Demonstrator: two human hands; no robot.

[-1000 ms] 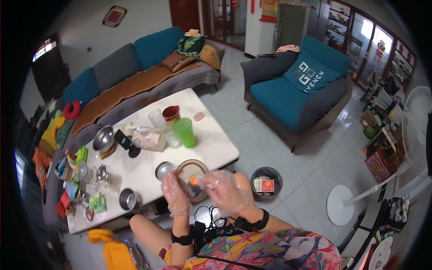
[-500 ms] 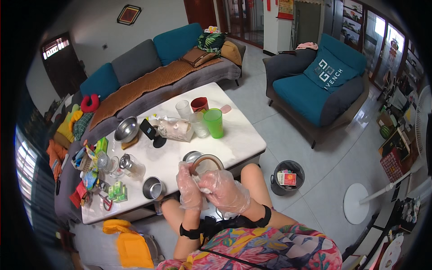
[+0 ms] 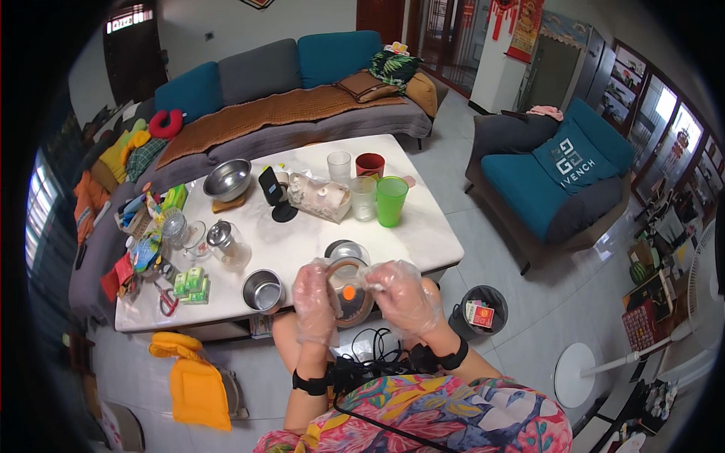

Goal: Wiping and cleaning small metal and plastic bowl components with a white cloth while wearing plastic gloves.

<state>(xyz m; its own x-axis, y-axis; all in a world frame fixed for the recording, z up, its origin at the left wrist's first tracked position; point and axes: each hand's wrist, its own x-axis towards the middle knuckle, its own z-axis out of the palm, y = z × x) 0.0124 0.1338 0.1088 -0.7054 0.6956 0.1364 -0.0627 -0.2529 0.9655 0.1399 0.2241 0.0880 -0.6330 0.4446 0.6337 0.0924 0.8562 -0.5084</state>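
You hold a round clear lid (image 3: 352, 306) just in front of the near edge of the white table (image 3: 298, 243).

Nearest, your left hand (image 3: 315, 300), in a clear plastic glove, grips the lid's left rim, and its orange knob (image 3: 349, 293) shows between your hands; your right hand (image 3: 405, 299), gloved likewise, has its fingers drawn together at the right rim, though you cannot tell whether they pinch anything. A steel cup (image 3: 264, 302) and a round dish (image 3: 346, 251) stand along the table's near edge, with a dark bin (image 3: 458, 320) on the floor off its near right corner. Farther across the table's right part come a green tumbler (image 3: 390, 204), two clear tumblers (image 3: 363, 202) and a red cup (image 3: 370, 164); beyond the table's far edge lies the sofa (image 3: 260, 124).
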